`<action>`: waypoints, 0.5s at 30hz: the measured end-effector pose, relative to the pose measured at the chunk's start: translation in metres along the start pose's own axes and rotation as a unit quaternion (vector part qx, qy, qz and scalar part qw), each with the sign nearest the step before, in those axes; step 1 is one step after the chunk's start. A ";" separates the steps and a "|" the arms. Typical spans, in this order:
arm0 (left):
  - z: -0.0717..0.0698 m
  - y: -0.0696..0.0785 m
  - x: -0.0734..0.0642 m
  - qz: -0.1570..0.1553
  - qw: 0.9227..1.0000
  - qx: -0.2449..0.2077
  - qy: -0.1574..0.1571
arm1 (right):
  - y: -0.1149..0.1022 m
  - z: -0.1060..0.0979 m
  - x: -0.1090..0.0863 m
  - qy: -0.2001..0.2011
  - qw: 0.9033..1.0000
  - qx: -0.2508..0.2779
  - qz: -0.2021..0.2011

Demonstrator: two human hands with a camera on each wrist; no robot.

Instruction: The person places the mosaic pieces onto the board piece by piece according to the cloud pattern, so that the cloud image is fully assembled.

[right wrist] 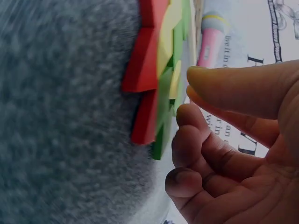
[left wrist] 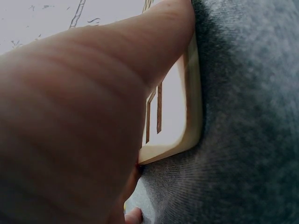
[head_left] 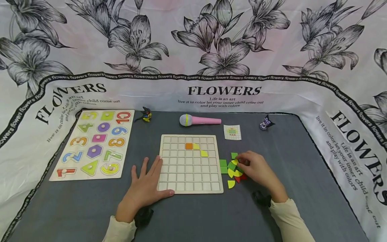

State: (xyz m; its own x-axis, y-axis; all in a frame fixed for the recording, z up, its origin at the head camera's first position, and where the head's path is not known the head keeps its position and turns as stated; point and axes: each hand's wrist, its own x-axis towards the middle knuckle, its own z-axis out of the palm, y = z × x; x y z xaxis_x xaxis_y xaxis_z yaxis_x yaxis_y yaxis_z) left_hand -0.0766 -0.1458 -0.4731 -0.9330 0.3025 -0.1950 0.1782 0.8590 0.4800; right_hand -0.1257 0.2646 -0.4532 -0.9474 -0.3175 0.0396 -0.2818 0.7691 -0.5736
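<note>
My left hand (head_left: 146,185) rests at the left edge of a wooden grid board (head_left: 189,178), fingers extended along its side and thumb on its near edge. In the left wrist view the thumb (left wrist: 154,35) lies across the board's rim (left wrist: 195,102). Over a loose pile of coloured pieces my right hand (head_left: 257,168) reaches with bent fingers, thumb and index close together beside a yellow piece (head_left: 234,162). Nothing shows between its fingertips in the right wrist view. Red pieces (right wrist: 142,60) and green pieces (right wrist: 162,126) overlap there. On the board sit an orange square (head_left: 188,146) and yellow pieces (head_left: 204,153).
A number-and-shape puzzle board (head_left: 72,164) lies at the left. Behind the grid board are a pink toy microphone (head_left: 205,120), a small pattern card (head_left: 232,132) and two small figures, one yellow-black (head_left: 146,115), one purple-black (head_left: 266,123). Flower-printed cloth borders the grey surface.
</note>
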 end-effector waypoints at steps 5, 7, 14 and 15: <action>0.000 0.000 0.000 0.000 1.000 0.002 0.001 | 0.003 0.004 0.006 -0.020 1.000 -0.023 0.004; 0.000 0.000 0.000 0.000 1.000 0.006 0.002 | 0.003 0.004 0.007 -0.020 0.999 -0.026 0.003; 0.000 -0.002 0.001 -0.001 1.000 0.005 0.003 | -0.001 0.004 0.010 0.006 0.999 -0.036 -0.021; 0.000 -0.002 0.001 0.000 1.000 0.005 0.003 | -0.002 0.004 0.011 0.015 0.999 -0.037 -0.027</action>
State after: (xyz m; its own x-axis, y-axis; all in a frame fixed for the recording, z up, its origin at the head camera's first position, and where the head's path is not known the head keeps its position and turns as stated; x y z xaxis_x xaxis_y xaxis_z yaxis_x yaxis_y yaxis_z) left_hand -0.0778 -0.1469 -0.4742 -0.9350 0.2994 -0.1899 0.1806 0.8631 0.4716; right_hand -0.1348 0.2572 -0.4547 -0.9345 -0.3433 0.0942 -0.3417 0.7907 -0.5080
